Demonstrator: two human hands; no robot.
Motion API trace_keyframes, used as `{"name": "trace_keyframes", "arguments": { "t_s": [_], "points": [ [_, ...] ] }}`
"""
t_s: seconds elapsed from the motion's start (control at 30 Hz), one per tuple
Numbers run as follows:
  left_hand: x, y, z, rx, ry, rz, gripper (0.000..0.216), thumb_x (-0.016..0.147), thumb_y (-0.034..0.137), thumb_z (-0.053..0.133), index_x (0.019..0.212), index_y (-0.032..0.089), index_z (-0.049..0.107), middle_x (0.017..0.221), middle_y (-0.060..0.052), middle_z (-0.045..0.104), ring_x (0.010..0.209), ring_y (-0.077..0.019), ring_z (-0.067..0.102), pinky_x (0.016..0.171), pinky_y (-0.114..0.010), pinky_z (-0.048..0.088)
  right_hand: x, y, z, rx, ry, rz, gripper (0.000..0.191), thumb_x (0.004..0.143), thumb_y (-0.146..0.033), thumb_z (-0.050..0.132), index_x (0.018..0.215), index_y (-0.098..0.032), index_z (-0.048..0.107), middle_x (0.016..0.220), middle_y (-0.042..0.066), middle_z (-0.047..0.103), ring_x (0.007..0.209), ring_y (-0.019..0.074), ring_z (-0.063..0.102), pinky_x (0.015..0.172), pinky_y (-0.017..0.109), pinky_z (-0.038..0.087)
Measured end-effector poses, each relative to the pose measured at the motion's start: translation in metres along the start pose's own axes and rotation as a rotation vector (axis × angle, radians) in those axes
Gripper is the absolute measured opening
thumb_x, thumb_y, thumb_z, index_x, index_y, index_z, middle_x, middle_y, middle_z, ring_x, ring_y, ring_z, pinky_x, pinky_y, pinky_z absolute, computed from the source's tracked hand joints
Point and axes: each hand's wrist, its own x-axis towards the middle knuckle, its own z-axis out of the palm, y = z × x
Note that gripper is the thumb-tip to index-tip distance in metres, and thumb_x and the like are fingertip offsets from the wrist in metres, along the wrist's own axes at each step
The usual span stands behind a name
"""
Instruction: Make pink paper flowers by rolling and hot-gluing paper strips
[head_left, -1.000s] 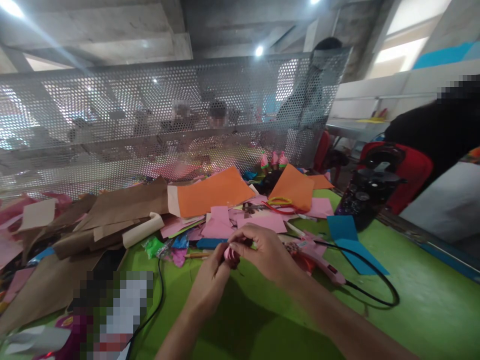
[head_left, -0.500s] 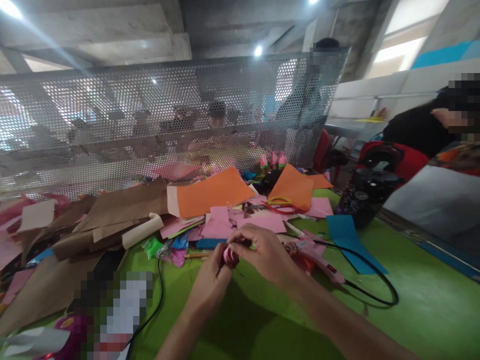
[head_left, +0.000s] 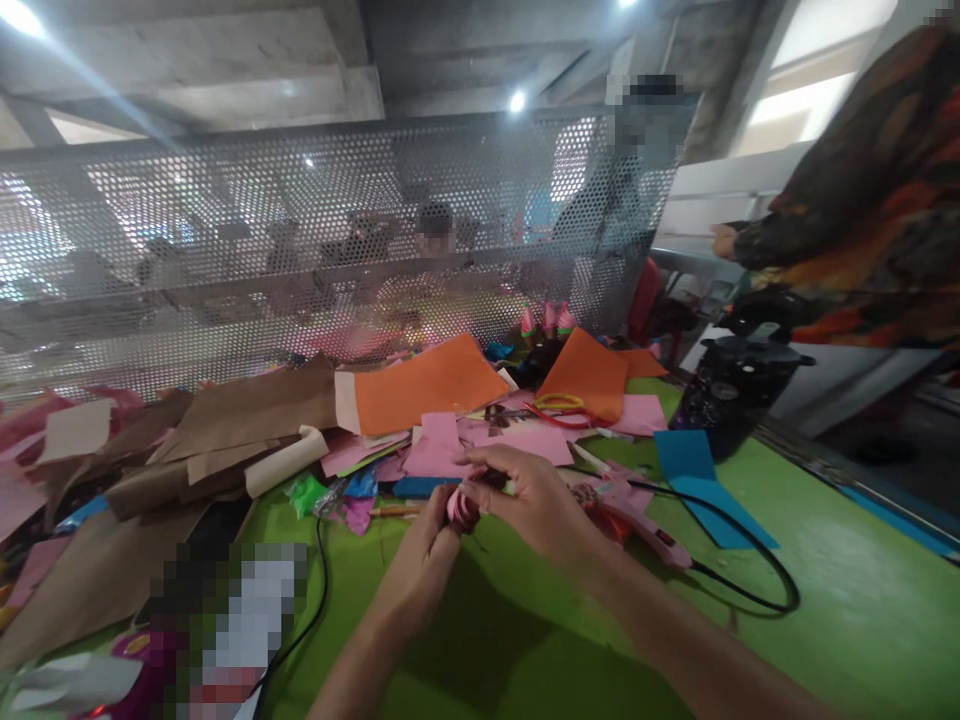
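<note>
Pink swirl (head_left: 462, 508) is just below frame centre, between both hands. Left hand (head_left: 429, 532) nearer, pinching it. Right hand (head_left: 529, 492) at its upper-right edge; can't tell if gripping. Long axis unclear.

- Smooth green tabletop (head_left: 862, 620) gives open passage at lower right.
- Beside the right bare hand (head_left: 536, 500), a pink plastic corded tool (head_left: 645, 525) and looped black cable (head_left: 789, 577) obstruct.
- Ahead, heaped orange and pink paper sheets (head_left: 427, 385) and a grey perforated metal screen (head_left: 300, 180) block.
</note>
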Motion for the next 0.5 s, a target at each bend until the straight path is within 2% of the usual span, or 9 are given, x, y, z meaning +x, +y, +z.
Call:
{"name": "trace_keyframes", "arguments": {
  "t_s": [0.13, 0.27, 0.37, 0.5],
  "points": [
    [-0.002, 0.003, -0.005, -0.079, 0.03, -0.006, 0.031, 0.088, 0.024, 0.036, 0.116, 0.02, 0.05, 0.092, -0.002, 0.057, 0.085, -0.0177, 0.047, 0.08, -0.027, 0.037, 0.0, -0.003, -0.004, -0.025, 0.067, -0.068, 0.038, 0.085, -0.019, 0.064, 0.122, -0.026, 0.06, 0.113, 0.006, 0.064, 0.08, 0.0157, 0.062, 0.073, 0.028, 0.051],
    [-0.002, 0.008, -0.01, -0.123, 0.068, -0.013, 0.028, 0.088, 0.024, 0.036, 0.111, 0.02, 0.051, 0.089, -0.001, 0.056, 0.078, -0.0155, 0.043, 0.075, -0.026, 0.036, -0.001, -0.011, -0.008, -0.072, 0.142, -0.166, 0.022, 0.086, -0.018, 0.061, 0.108, -0.023, 0.064, 0.1, 0.005, 0.063, 0.073, 0.0146, 0.057, 0.069, 0.027, 0.048],
    [-0.001, 0.009, -0.012, -0.141, 0.091, -0.014, 0.025, 0.087, 0.024, 0.037, 0.106, 0.019, 0.051, 0.087, -0.001, 0.056, 0.076, -0.0155, 0.043, 0.073, -0.026, 0.037, -0.002, -0.015, -0.007, -0.039, 0.095, -0.176, 0.008, 0.089, -0.018, 0.058, 0.092, -0.02, 0.066, 0.089, 0.004, 0.065, 0.075, 0.0155, 0.059, 0.069, 0.026, 0.047],
    [0.002, 0.005, -0.011, -0.149, 0.144, -0.033, 0.022, 0.084, 0.024, 0.038, 0.101, 0.019, 0.051, 0.081, 0.0, 0.052, 0.073, -0.0157, 0.042, 0.072, -0.027, 0.036, -0.003, -0.014, -0.002, -0.068, -0.028, -0.145, 0.009, 0.087, -0.018, 0.062, 0.079, -0.02, 0.067, 0.076, 0.001, 0.066, 0.074, 0.0161, 0.061, 0.067, 0.025, 0.046]
  ]
}}
